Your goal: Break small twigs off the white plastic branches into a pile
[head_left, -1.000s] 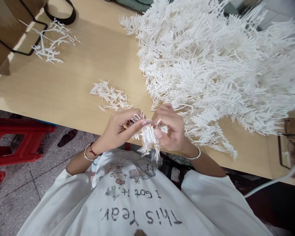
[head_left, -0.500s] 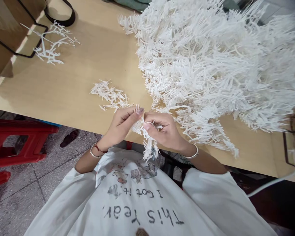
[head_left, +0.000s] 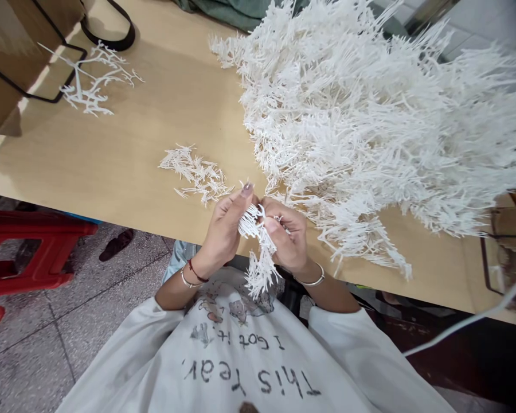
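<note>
Between my hands is a white branched sprig [head_left: 261, 267] with many thin, needle-like tips, probably plastic, hanging over the table's near edge. My left hand [head_left: 227, 226] is closed on its left part, thumb on top. Gripping it from the other side, my right hand [head_left: 289, 236] has its thumb pressed against the curled fingers. The exact pinch points are partly hidden by the fingers. Just beyond my left hand lies a small scatter of loose white pieces [head_left: 195, 172]. A big heap of similar white sprigs [head_left: 370, 126] spreads over the table's right side.
The tan table [head_left: 124, 155] carries a bare white branch [head_left: 88, 80] at the far left, by a cardboard box [head_left: 12, 51] and a black strap [head_left: 120, 41]. A white cable [head_left: 468, 318] crosses at lower right. A red stool [head_left: 30, 252] stands on the floor at left.
Both hands have come slightly lower and turned, with the wrists closer together. The sprig hangs a little lower, and more of it shows between the hands.
</note>
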A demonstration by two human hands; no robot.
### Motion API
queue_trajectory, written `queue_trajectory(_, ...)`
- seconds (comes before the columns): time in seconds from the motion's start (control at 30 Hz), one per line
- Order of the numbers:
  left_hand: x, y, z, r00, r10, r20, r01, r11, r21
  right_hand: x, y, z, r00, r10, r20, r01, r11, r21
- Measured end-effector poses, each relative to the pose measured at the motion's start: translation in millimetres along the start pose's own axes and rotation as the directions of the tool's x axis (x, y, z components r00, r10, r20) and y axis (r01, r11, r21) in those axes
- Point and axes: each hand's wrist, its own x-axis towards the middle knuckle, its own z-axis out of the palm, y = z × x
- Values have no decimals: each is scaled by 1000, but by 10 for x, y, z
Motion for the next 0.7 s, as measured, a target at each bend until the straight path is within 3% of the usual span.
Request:
queue_trajectory(0.17,70,-16,-89,997,-5,77,4,1000,21,-5,44,-4,1000,9,-7,-8,1000,21)
queue_trajectory(0.23,127,2,-218,995,29,91,-39,994,104,-2,44,-14,1000,9,-13,-10,1000,-16)
queue_trajectory(0.3,197,37,-393,991,130,23,-131,953,272,6,39,-25,1000,8,-30,-11,996,-93)
queue_trajectory(0.37,271,69,-592,970,238,-53,-175,831,528,14,36,-35,999,2,-36,-8,986,-169)
queue_trajectory(0.43,341,82,-774,943,318,-95,-139,638,757,21,43,-38,1000,-9,-25,3,975,-223)
queue_trajectory(0.5,388,83,-895,927,361,-105,-77,455,887,24,55,-32,1000,-16,-10,12,963,-270)
queue_trajectory(0.57,394,98,-924,915,391,-105,-49,366,929,26,65,-20,1000,-8,-8,5,951,-310)
queue_trajectory(0.63,352,149,-862,900,424,-102,-89,408,909,30,65,-6,1000,8,-4,-8,944,-330)
queue_trajectory(0.7,274,230,-743,914,403,-53,-185,529,828,38,53,4,1000,17,19,-10,946,-324)
